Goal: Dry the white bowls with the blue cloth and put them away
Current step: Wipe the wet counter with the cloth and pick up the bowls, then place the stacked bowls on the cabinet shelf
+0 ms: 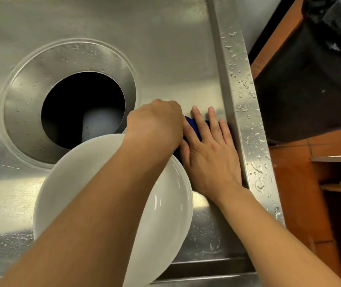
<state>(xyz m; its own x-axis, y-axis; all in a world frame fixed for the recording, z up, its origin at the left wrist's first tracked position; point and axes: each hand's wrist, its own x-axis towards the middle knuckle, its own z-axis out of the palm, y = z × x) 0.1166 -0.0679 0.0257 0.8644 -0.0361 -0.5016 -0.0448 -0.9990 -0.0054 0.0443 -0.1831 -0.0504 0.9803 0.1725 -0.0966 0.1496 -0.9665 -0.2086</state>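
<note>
I can read no brand, label or writing anywhere on the steel or the dishes. My left hand (155,125) is curled into a fist over the blue cloth (192,129), though my knuckles hide whether the fingers actually pinch it, so I cannot tell for sure. My right hand (209,150) lies flat and open, palm down, pressing the cloth against the steel counter (165,65), fingers spread and pointing away from me. Only a small strip of the cloth shows between and under my two hands. The white bowls (165,204) sit stacked on the counter just below my left wrist, and my left forearm crosses over them and covers much of the stack; at least two rims show at its right edge. Beyond the bowls a round hole (82,108) opens in the counter inside a sloped steel ring, with something pale showing down in the dark. To my right runs a raised steel edge (246,112) dotted with water drops, my right hand just beside it. Past that edge stands a black bin (310,90) lined with a black bag, on a reddish tile floor (298,183).
</note>
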